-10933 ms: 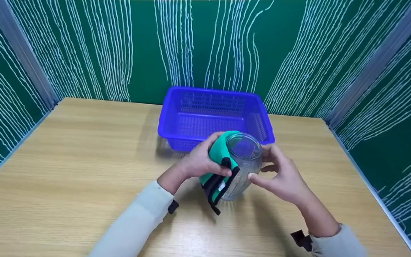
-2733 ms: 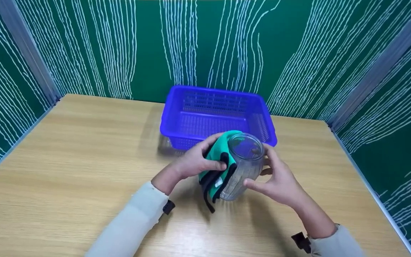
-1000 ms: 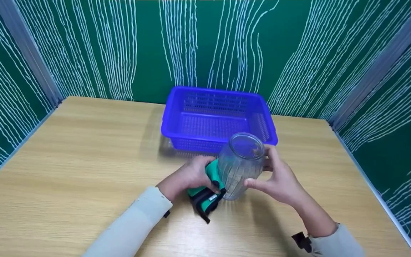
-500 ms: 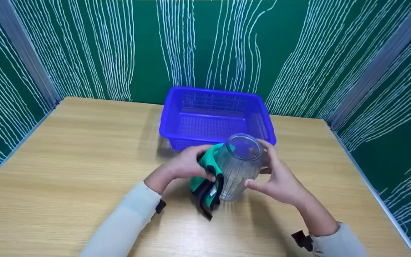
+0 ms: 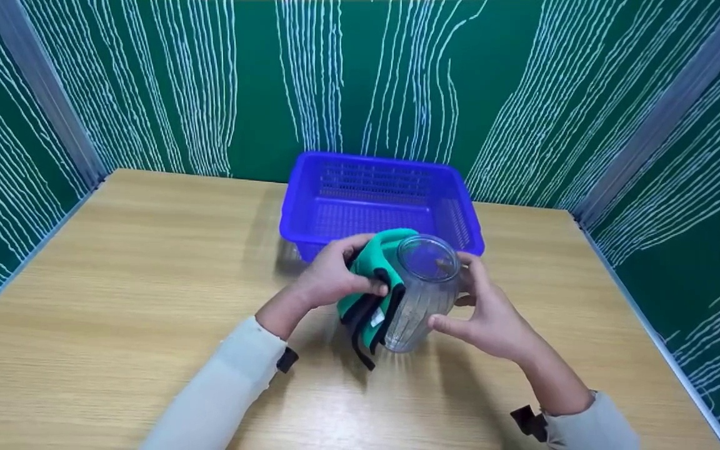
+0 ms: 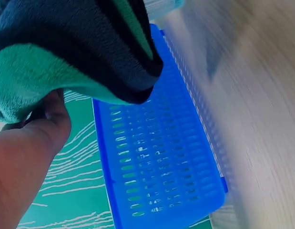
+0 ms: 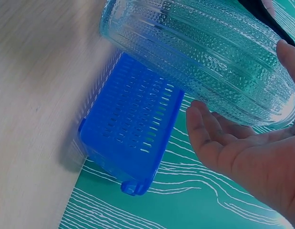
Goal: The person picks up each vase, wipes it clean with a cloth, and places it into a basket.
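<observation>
A clear ribbed glass jar (image 5: 419, 306) with an open mouth tilts slightly in front of the basket. My right hand (image 5: 491, 309) holds its right side, thumb toward the near side and fingers behind. In the right wrist view the glass jar (image 7: 199, 57) shows a pebbled texture between thumb and fingers. My left hand (image 5: 332, 275) grips a green cleaning cloth (image 5: 369, 265) with black edging and a small white label, pressed against the jar's left side. In the left wrist view the cloth (image 6: 37, 71) covers most of the fingers.
Behind the jar, a blue-purple plastic basket (image 5: 366, 215) with slotted walls stands on the wooden table (image 5: 147, 281). Green panels (image 5: 254, 94) with white wavy lines enclose the table at the back and sides.
My left hand and the cloth slid down the jar's left side, then came back up toward its rim. The right hand and the jar stay nearly in place.
</observation>
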`<state>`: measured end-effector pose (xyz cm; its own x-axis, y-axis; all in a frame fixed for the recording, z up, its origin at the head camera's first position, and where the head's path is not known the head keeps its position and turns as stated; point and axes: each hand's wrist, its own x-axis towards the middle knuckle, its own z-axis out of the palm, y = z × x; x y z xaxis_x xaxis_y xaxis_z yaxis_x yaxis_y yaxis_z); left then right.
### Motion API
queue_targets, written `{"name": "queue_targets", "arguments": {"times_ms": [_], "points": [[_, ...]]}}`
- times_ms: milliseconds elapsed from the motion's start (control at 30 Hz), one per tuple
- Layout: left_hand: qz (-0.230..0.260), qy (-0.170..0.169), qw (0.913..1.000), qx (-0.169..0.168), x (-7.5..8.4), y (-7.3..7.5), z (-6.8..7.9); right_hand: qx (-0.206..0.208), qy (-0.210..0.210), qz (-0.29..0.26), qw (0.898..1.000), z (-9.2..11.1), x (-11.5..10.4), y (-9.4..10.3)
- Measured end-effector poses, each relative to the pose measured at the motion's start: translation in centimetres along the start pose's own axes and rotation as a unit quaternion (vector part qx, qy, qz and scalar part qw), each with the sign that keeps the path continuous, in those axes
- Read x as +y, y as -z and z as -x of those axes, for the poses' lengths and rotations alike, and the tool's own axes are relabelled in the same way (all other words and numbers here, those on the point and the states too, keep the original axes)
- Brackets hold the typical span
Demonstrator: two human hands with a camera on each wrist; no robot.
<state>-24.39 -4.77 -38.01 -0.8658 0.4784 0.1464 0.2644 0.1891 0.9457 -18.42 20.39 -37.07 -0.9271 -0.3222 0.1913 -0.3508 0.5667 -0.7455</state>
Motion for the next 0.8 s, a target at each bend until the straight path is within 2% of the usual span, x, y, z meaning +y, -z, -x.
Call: {"name": "queue_targets", "arguments": {"times_ms": [267, 467, 600, 800], "points": [[0.035, -0.036, 0.9966, -0.065, -1.2, -0.8, -0.2, 0.008, 0.004, -0.001, 1.0, 0.1, -0.4, -0.1], [0.049, -0.069, 0.9929, -0.083, 0.1, -1.0, 0.6, 0.013, 0.007, -0.014, 1.0, 0.4, -2.6, 0.1], [0.03, -0.042, 0.9954, -0.08, 0.3, -0.8, 0.9, 0.005, 0.005, -0.008, 1.0, 0.5, -3.3, 0.1], [0.0, -0.012, 0.9956, -0.093, -2.2, -0.8, 0.3, 0.003, -0.002, -0.003, 1.0, 0.5, -3.2, 0.0]]}}
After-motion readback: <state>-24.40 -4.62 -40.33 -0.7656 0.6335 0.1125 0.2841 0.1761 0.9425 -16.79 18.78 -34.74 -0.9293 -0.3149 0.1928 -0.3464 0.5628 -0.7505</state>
